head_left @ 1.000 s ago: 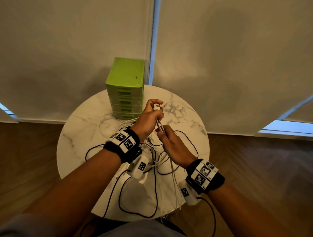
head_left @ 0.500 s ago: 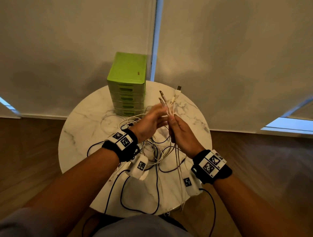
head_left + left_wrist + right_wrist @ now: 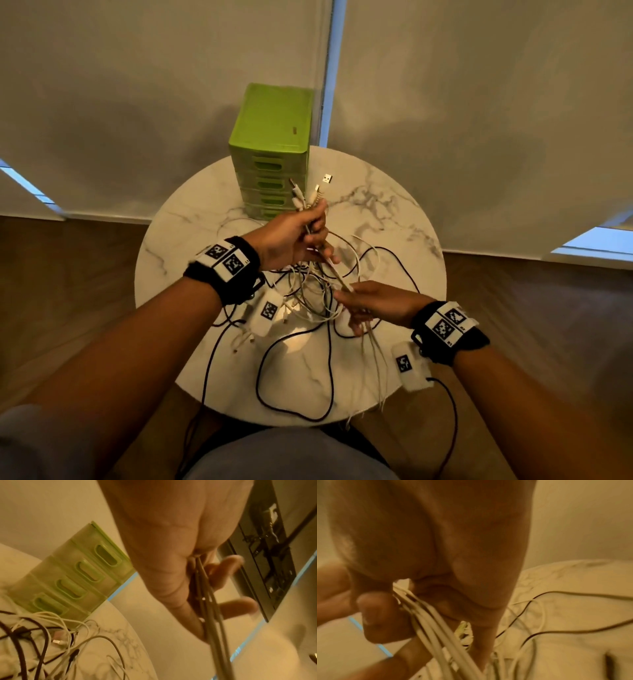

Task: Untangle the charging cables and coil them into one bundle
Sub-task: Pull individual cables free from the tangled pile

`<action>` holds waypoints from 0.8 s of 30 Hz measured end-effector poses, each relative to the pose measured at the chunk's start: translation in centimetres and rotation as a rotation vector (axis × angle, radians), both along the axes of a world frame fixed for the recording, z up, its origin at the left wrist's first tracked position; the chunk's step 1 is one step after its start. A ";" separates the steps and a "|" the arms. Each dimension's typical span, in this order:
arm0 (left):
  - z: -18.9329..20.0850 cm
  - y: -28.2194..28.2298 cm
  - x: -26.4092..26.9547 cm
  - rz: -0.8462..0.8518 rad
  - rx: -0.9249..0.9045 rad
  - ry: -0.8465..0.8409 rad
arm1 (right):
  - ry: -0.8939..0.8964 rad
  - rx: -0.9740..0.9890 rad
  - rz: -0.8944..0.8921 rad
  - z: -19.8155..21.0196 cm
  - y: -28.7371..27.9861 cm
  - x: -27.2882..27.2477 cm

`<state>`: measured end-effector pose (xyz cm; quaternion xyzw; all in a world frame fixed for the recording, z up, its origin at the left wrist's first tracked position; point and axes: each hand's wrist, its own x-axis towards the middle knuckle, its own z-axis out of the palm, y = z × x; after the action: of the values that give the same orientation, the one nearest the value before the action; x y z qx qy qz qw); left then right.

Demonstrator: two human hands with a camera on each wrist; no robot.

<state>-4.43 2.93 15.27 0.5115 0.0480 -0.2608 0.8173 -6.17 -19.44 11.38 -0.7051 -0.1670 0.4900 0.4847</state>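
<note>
Above the marble table (image 3: 191,240), both hands grip white cables (image 3: 337,274); green drawer unit (image 3: 274,137) shut.

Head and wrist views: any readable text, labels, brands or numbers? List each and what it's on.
No legible words anywhere.
Left wristband: black-and-white square marker codes, no words; tiny edge print too small to read.
Right wristband: the same, unreadable.
White wrist camera units: one marker code each, no text.
Green drawer unit: small dark mark on top, too small to read.
Wrist views: blurred, nothing readable.
</note>
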 end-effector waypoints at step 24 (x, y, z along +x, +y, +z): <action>-5.2 1.3 -1.0 0.480 0.247 0.057 | -0.442 -0.231 -0.065 -6.8 0.2 -1.2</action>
<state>-5.39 4.20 10.11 0.5736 0.2224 -0.0660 0.7856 -7.34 -19.19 4.57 -0.8509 -0.1892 0.3239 0.3679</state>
